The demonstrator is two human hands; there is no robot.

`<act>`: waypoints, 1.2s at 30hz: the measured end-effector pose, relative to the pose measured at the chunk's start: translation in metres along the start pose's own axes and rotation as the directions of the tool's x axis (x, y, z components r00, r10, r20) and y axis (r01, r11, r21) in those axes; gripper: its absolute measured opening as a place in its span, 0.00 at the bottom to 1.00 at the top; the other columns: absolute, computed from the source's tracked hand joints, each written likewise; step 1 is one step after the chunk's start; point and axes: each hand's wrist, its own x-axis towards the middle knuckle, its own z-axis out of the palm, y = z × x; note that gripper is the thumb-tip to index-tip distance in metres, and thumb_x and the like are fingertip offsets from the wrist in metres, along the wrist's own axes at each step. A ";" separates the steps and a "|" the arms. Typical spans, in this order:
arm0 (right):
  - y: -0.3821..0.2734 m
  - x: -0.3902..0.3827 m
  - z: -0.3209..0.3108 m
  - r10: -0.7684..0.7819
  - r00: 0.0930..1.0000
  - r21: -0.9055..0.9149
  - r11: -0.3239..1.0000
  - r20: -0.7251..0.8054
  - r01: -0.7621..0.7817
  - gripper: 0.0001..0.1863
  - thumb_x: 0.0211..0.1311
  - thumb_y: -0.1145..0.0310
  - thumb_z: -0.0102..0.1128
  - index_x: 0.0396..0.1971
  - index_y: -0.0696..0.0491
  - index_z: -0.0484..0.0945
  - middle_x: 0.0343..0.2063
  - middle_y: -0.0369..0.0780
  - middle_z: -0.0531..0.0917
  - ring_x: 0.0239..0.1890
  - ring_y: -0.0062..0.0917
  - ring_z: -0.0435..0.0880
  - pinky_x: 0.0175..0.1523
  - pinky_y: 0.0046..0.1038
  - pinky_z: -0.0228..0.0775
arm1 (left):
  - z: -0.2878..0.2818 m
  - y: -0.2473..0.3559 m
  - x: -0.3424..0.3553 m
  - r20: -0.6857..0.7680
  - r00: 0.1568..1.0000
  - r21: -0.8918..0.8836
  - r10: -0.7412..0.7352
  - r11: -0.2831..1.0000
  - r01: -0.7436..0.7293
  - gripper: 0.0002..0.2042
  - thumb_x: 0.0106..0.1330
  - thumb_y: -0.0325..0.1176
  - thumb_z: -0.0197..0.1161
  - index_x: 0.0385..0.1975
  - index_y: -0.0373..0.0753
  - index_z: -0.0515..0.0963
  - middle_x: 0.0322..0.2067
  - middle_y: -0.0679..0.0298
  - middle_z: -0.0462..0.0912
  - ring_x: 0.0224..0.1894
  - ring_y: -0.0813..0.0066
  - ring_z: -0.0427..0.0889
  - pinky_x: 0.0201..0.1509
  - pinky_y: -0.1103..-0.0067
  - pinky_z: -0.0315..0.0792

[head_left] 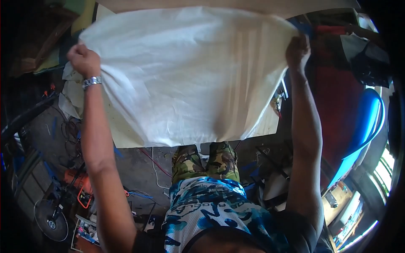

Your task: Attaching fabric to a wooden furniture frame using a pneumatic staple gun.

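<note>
A wide white cloth (185, 76), thin and slightly sheer at its right part, is spread between my two hands. My left hand (85, 60), with a metal watch on the wrist, is closed on its left edge. At the right edge my right hand (298, 50) grips the cloth, a little blurred. Loose folds sag between the hands toward the near side. Beneath it lies a pale work board (116, 130), whose near corners stick out past the fabric. The cloth hides most of the board's surface.
Metal fittings (278, 99) sit at the board's right edge. An orange machine (78, 181) and a round dark wheel-like disc (50, 220) are at lower left. Cables (158, 173) trail on the floor. To the right stand a red surface (333, 109) and a curved blue sheet (358, 130).
</note>
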 end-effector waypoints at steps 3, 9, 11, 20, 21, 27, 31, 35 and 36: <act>0.015 0.004 -0.005 -0.083 0.973 -0.057 0.996 -0.217 0.072 0.06 0.67 0.69 0.52 0.30 0.55 0.71 0.24 0.52 0.78 0.27 0.48 0.79 0.34 0.39 0.72 | -0.002 0.010 0.013 -0.110 0.994 -0.095 0.025 0.995 -0.035 0.12 0.69 0.35 0.56 0.38 0.29 0.74 0.36 0.45 0.83 0.33 0.56 0.83 0.41 0.69 0.76; 0.040 -0.016 0.040 0.046 0.998 -0.210 0.977 0.041 -0.037 0.13 0.70 0.59 0.52 0.31 0.54 0.71 0.29 0.54 0.82 0.35 0.56 0.80 0.36 0.48 0.72 | 0.054 -0.015 0.022 0.093 0.977 -0.049 0.191 0.981 -0.187 0.13 0.70 0.37 0.56 0.39 0.30 0.74 0.37 0.46 0.82 0.39 0.50 0.82 0.48 0.67 0.75; 0.047 -0.030 0.044 0.255 0.959 -0.235 0.947 0.128 -0.220 0.17 0.71 0.55 0.49 0.32 0.54 0.72 0.31 0.54 0.82 0.37 0.57 0.80 0.40 0.50 0.72 | 0.067 -0.027 -0.001 0.181 0.966 -0.079 0.183 0.982 -0.171 0.12 0.70 0.36 0.57 0.37 0.31 0.75 0.36 0.47 0.80 0.41 0.52 0.81 0.48 0.68 0.74; 0.028 -0.013 0.025 0.384 0.714 0.165 0.806 0.585 -0.569 0.17 0.60 0.58 0.63 0.42 0.56 0.82 0.31 0.38 0.84 0.33 0.21 0.78 0.40 0.27 0.71 | 0.076 -0.054 -0.015 0.442 0.892 -0.305 -0.091 0.920 0.245 0.11 0.66 0.31 0.66 0.40 0.31 0.74 0.34 0.60 0.81 0.35 0.75 0.79 0.43 0.78 0.73; 0.025 -0.009 0.025 0.381 0.667 0.175 0.773 0.640 -0.610 0.18 0.61 0.58 0.63 0.43 0.56 0.82 0.31 0.37 0.84 0.33 0.21 0.78 0.39 0.28 0.71 | 0.074 -0.055 -0.014 0.494 0.862 -0.280 -0.112 0.919 0.279 0.12 0.64 0.28 0.67 0.43 0.32 0.73 0.35 0.62 0.81 0.36 0.76 0.79 0.44 0.79 0.73; 0.015 0.002 0.023 0.488 0.671 0.103 0.762 0.558 -0.640 0.20 0.64 0.55 0.61 0.44 0.57 0.82 0.33 0.36 0.84 0.35 0.18 0.79 0.43 0.26 0.72 | 0.071 -0.060 -0.017 0.635 0.743 -0.217 -0.212 0.874 0.435 0.12 0.65 0.27 0.66 0.45 0.31 0.74 0.38 0.60 0.82 0.40 0.75 0.80 0.48 0.80 0.73; -0.008 0.004 0.022 0.346 0.759 0.382 0.704 0.551 -0.599 0.17 0.66 0.59 0.60 0.44 0.56 0.83 0.34 0.35 0.84 0.35 0.17 0.79 0.44 0.24 0.72 | 0.069 -0.076 -0.006 0.441 0.888 -0.323 -0.132 0.899 0.294 0.12 0.64 0.27 0.66 0.45 0.31 0.75 0.38 0.62 0.82 0.40 0.76 0.80 0.48 0.79 0.74; -0.026 0.010 0.018 0.364 0.754 0.362 0.710 0.546 -0.605 0.16 0.65 0.62 0.62 0.45 0.57 0.82 0.34 0.34 0.84 0.36 0.16 0.80 0.45 0.22 0.71 | 0.075 -0.076 -0.010 0.354 0.926 -0.235 -0.131 0.946 0.224 0.11 0.65 0.26 0.66 0.44 0.31 0.76 0.38 0.61 0.82 0.38 0.76 0.80 0.45 0.79 0.75; -0.023 0.012 0.019 0.362 0.754 0.379 0.697 0.548 -0.609 0.16 0.65 0.62 0.62 0.46 0.57 0.82 0.34 0.33 0.84 0.36 0.17 0.80 0.45 0.22 0.71 | 0.077 -0.075 -0.012 0.358 0.923 -0.202 -0.141 0.953 0.224 0.11 0.64 0.26 0.66 0.44 0.31 0.76 0.37 0.61 0.82 0.37 0.76 0.80 0.45 0.80 0.75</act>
